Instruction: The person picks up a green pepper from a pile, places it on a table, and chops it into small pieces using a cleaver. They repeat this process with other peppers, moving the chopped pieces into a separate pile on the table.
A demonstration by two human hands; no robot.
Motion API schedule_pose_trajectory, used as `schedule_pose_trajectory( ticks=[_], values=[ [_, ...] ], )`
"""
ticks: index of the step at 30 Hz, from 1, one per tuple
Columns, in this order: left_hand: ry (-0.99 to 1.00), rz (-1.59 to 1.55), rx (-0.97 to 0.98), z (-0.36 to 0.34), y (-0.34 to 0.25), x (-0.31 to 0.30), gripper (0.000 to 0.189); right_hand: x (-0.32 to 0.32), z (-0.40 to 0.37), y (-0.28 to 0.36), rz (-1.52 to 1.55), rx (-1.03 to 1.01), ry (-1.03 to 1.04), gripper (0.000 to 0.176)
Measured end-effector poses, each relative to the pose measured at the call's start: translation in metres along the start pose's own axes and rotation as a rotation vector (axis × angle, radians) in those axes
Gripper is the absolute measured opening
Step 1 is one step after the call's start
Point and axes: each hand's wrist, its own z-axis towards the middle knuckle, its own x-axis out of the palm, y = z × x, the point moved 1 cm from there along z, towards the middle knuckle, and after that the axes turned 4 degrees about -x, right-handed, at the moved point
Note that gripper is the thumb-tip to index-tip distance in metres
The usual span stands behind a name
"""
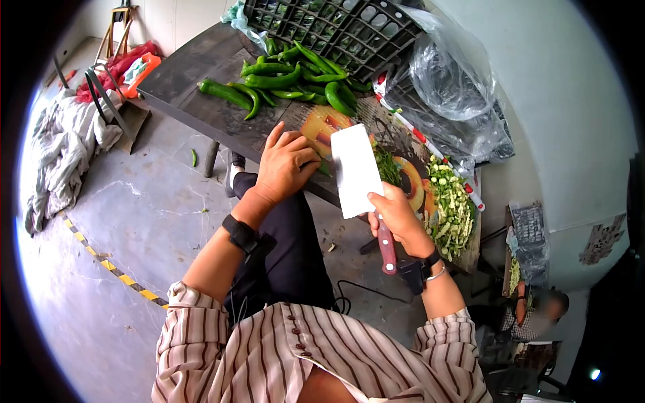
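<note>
My right hand (401, 216) grips a cleaver (356, 171) by its reddish-brown handle, with the broad bright blade over the table's near edge. To the left, my left hand (290, 163) rests at the table edge with its fingers curled down over a green pepper (325, 168); only a small end of it shows beside the fingers, near the blade. Beyond my hands lies a pile of long whole green peppers (275, 75). Thin green shreds (388, 166) lie just behind the blade. A heap of chopped pepper pieces (449, 211) sits on the right.
A black plastic crate (336, 33) leans at the table's back, beside clear plastic bags (450, 77). A red-and-white strip (420, 136) runs along the dark table (181, 70). Cloth (67, 138) lies on the floor at left. Another person (531, 316) sits at far right.
</note>
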Motion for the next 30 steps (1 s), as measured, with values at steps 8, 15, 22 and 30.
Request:
schedule_pose_trajectory(
  ticks=[8, 15, 22, 30],
  values=[
    [0.035, 0.006, -0.016, -0.001, -0.002, -0.002, 0.007, -0.037, -0.013, -0.016, 0.067, -0.073, -0.145, 0.017],
    [0.051, -0.002, 0.092, -0.004, -0.028, 0.025, 0.007, -0.021, -0.009, -0.003, -0.004, -0.152, -0.108, 0.017],
    [0.015, -0.012, 0.075, -0.005, -0.026, 0.027, 0.008, -0.011, -0.002, 0.011, -0.328, -0.139, -0.066, 0.019],
    [0.037, -0.050, 0.037, -0.005, -0.027, 0.027, 0.009, -0.003, -0.001, 0.019, -0.425, -0.220, -0.050, 0.019]
  ],
)
